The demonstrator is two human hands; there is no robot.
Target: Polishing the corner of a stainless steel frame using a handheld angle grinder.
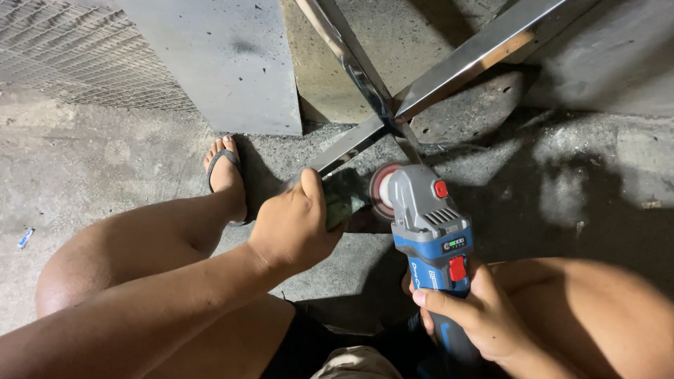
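My left hand (291,226) grips the near end of a shiny metal bar, part of a crossed steel frame (449,70) that lies on the concrete floor. My right hand (472,314) is wrapped around the handle of a blue and grey cordless angle grinder (428,224) with red buttons. Its round disc (381,191) sits right beside the bar end that my left hand holds, just below the point where the bars cross. The bar end itself is partly hidden under my fingers.
I squat on a dusty concrete floor (91,168). My left foot in a flip-flop (226,168) rests left of the frame. A grey metal sheet (225,63) and wire mesh (77,49) lie at the top left. A small blue scrap (25,237) lies at the far left.
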